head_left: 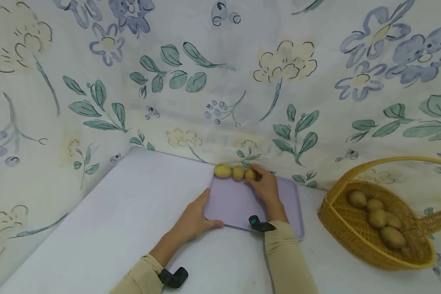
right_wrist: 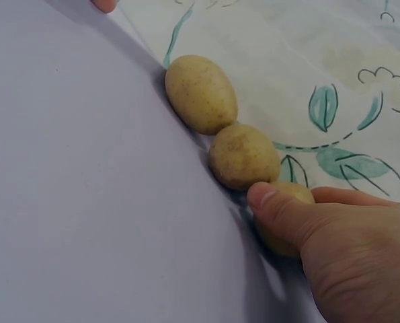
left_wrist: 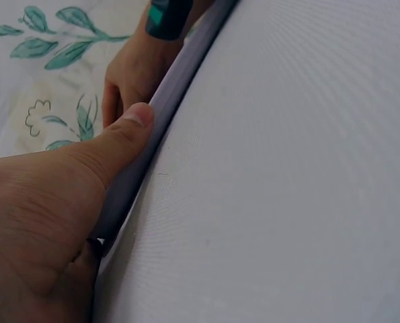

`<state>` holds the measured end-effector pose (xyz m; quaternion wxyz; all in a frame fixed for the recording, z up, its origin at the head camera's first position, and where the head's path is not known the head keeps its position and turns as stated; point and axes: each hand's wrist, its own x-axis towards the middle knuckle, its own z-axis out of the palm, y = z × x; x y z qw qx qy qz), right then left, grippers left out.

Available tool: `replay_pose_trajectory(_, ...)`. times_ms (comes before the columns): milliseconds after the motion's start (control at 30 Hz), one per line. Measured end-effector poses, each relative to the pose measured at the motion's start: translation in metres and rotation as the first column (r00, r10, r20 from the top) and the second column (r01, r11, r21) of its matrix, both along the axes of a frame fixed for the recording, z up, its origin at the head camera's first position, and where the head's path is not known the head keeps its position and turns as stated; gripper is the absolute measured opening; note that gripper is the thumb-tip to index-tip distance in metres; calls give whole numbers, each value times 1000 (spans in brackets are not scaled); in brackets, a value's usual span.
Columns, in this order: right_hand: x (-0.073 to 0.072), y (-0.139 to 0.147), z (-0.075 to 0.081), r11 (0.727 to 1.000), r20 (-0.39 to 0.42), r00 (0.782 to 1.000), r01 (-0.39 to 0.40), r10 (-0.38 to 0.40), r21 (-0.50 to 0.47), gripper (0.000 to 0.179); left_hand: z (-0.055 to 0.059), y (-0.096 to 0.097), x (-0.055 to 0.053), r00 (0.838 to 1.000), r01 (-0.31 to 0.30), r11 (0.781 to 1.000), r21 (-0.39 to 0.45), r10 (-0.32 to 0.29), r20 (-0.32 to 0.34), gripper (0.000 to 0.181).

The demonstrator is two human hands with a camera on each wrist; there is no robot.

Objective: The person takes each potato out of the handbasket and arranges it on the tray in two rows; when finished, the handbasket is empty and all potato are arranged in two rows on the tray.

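Note:
My right hand (head_left: 266, 185) pinches a potato (right_wrist: 285, 195) between thumb and fingers at the back edge of a pale purple tray (head_left: 231, 204). Two more potatoes lie in line to its left: a round one (head_left: 238, 173) beside it and a larger oval one (head_left: 222, 171) at the back left corner. In the right wrist view, the hand covers much of the held potato. My left hand (head_left: 192, 218) rests at the tray's front left corner, its fingers along the left side and its straight thumb (left_wrist: 122, 138) against the front rim.
A wicker basket (head_left: 353, 232) with a tall handle stands right of the tray, with several potatoes (head_left: 377, 219) inside. Floral cloth (head_left: 220, 102) hangs behind the white table (head_left: 132, 212). Each wrist wears a small black camera (head_left: 173, 277).

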<state>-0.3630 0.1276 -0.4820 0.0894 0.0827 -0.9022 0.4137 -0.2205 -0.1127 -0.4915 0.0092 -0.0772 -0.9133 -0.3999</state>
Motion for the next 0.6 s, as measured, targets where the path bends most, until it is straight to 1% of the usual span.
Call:
replay_pose_trajectory(133,0,-3,2,1000,-3,1000,-20,20,-3,63,1,-3,2,1000,-17,1000,-7,17,-8,122)
replay_pose_trajectory(267,0,-4,4,1000,-9,1000,-11,11,12,64,1,-3,2,1000,-18,1000,0,18,-11,122)
replay_pose_trajectory(433,2,-2,3,1000,13,1000,-5,4,25,64,-2,-1,2,1000,-19,1000,1,19,21,123)
replay_pose_trajectory(500,3,-1,2,1000,13,1000,3,-3,14,64,-2,0,2,1000,-16,1000,-5,16,15,123)
replay_pose_trajectory(600,3,0,2,1000,-2,1000,12,-12,0,65,-1,0,2,1000,-8,1000,-5,8,-11,122)
